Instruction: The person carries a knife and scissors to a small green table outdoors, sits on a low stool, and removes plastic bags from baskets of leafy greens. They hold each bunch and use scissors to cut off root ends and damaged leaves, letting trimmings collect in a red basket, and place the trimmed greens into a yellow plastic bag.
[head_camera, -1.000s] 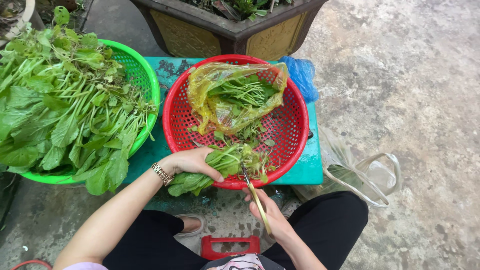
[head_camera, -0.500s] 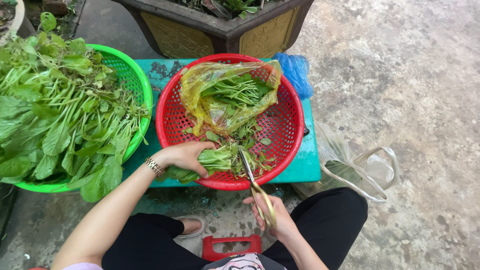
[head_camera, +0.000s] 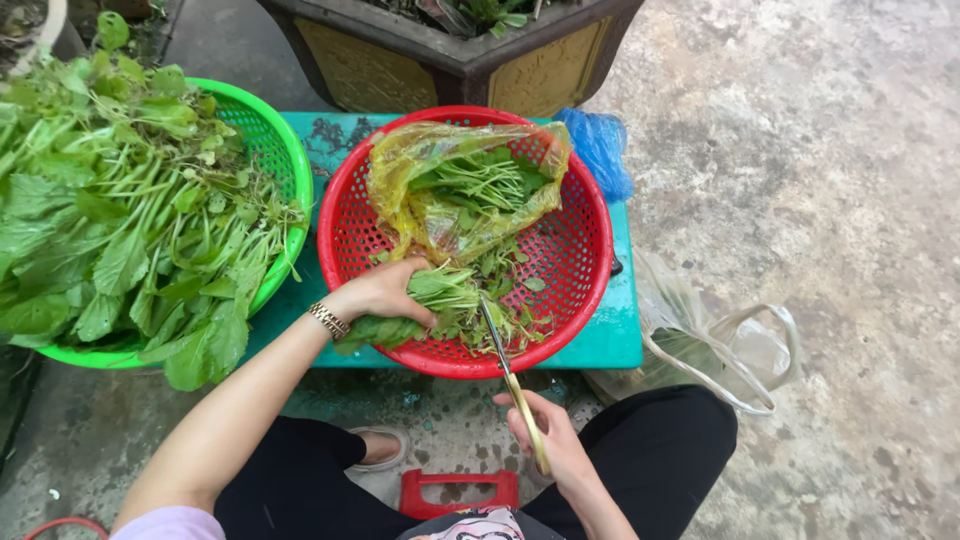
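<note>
My left hand (head_camera: 385, 290) grips a bunch of leafy greens (head_camera: 440, 300) over the near rim of a red plastic basket (head_camera: 580, 250). My right hand (head_camera: 550, 445) holds a knife (head_camera: 505, 355) with a yellowish handle; its blade points away from me into the bunch's stems. Cut stems and leaf bits lie on the basket floor. A yellowish plastic bag (head_camera: 450, 190) with more green stems lies in the far part of the basket. A gold bracelet (head_camera: 327, 320) sits on my left wrist.
A green basket (head_camera: 270, 150) heaped with leafy greens stands at left. Both baskets rest on a low teal table (head_camera: 610, 340). A blue bag (head_camera: 600, 150) lies behind, a clear bag (head_camera: 720, 345) at right, a dark planter (head_camera: 450, 60) beyond, a red stool (head_camera: 455, 492) under me.
The view shifted slightly. My left hand drew the bunch further onto the basket rim, and the knife blade moved forward into the stems.
</note>
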